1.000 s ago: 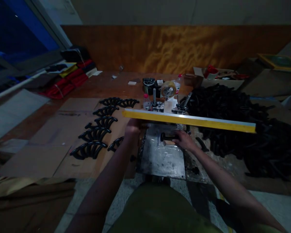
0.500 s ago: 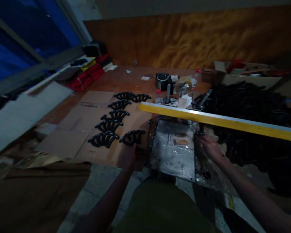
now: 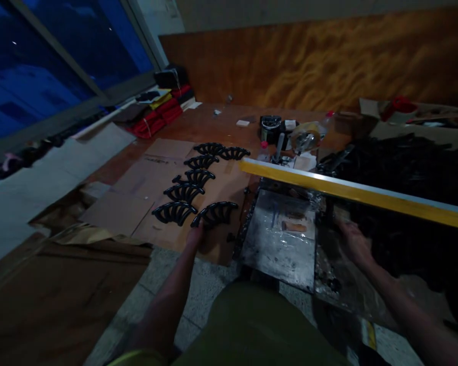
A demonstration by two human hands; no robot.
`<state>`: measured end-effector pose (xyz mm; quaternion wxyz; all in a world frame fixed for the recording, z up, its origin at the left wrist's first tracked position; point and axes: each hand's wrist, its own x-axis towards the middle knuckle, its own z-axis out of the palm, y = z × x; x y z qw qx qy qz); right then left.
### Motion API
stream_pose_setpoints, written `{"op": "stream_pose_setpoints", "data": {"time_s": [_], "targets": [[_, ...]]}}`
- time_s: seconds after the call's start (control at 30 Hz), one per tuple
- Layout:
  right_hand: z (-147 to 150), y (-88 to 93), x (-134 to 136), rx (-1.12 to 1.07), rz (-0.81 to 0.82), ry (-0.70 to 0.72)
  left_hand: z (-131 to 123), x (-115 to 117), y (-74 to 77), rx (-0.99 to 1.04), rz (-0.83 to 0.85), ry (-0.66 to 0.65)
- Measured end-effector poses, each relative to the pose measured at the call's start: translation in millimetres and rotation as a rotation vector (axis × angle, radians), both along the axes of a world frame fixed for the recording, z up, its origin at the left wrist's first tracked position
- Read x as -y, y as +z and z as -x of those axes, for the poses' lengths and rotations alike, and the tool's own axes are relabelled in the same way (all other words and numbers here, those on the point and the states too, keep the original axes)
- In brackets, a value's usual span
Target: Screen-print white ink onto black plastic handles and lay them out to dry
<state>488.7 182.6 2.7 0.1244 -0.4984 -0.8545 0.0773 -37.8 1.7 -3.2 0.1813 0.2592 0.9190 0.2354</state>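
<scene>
The left hand [image 3: 196, 235] touches the end of the nearest black part [image 3: 215, 213], which lies spaced from the others on cardboard [image 3: 152, 178], seemingly so none touch, while the right hand [image 3: 353, 243] hovers beneath the yellow frame [image 3: 351, 192]; either grip is too dark to tell.

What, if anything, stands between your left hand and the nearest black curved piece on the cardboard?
Nothing visible does. The left hand is at the near end of the black curved piece, apparently touching it on the cardboard.
</scene>
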Motion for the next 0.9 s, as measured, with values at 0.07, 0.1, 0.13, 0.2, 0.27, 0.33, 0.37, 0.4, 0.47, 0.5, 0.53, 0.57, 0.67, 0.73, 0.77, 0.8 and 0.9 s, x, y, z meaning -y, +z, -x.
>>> {"op": "stream_pose_setpoints", "data": {"time_s": [0.07, 0.1, 0.13, 0.2, 0.27, 0.33, 0.37, 0.4, 0.47, 0.5, 0.53, 0.57, 0.67, 0.73, 0.77, 0.8, 0.9], "targets": [[46.0, 16.4, 7.9, -0.035, -0.025, 0.071, -9.9, 0.0, 1.3, -0.035, 0.045, 0.054], [67.3, 22.4, 11.1, -0.037, -0.031, 0.143, -17.3, -0.6, 2.1, -0.067, 0.060, 0.047], [86.2, 26.9, 13.6, -0.038, -0.043, 0.200, -26.0, -2.1, 2.8, -0.114, 0.071, 0.012], [113.9, 32.6, 16.4, -0.018, -0.065, 0.285, -44.3, -7.6, 4.2, -0.209, 0.099, -0.096], [127.5, 36.4, 17.8, 0.021, -0.083, 0.312, -59.4, -15.9, 5.1, -0.256, 0.149, -0.173], [132.2, 40.7, 19.6, 0.060, -0.099, 0.316, -67.5, -25.4, 5.3, -0.246, 0.185, -0.178], [134.5, 42.9, 20.9, 0.070, -0.109, 0.314, -69.0, -30.1, 5.1, -0.234, 0.199, -0.175], [138.6, 44.9, 22.7, 0.069, -0.118, 0.317, -69.2, -34.5, 4.9, -0.219, 0.214, -0.172], [157.6, 46.6, 27.3, 0.021, -0.104, 0.334, -67.4, -42.5, 4.7, -0.190, 0.251, -0.162], [174.1, 45.7, 29.9, -0.025, -0.062, 0.361, -66.0, -45.9, 4.8, -0.181, 0.272, -0.155], [195.3, 43.3, 32.6, -0.080, 0.011, 0.391, -64.5, -49.0, 5.0, -0.178, 0.288, -0.147], [220.5, 39.6, 35.1, -0.131, 0.112, 0.419, -63.0, -51.7, 5.4, -0.177, 0.298, -0.140], [305.6, 23.9, 40.8, -0.217, 0.481, 0.405, -58.0, -56.7, 6.9, -0.157, 0.300, -0.130], [353.8, 13.4, 44.4, -0.238, 0.635, 0.356, -54.5, -57.2, 7.7, -0.144, 0.300, -0.143], [371.6, 8.5, 46.9, -0.246, 0.670, 0.345, -53.0, -56.6, 7.9, -0.147, 0.301, -0.155], [384.6, 3.8, 50.2, -0.249, 0.684, 0.341, -51.8, -55.5, 8.2, -0.155, 0.303, -0.167], [399.2, -12.4, 63.6, -0.275, 0.684, 0.302, -49.6, -50.3, 9.7, -0.164, 0.317, -0.204]]}}
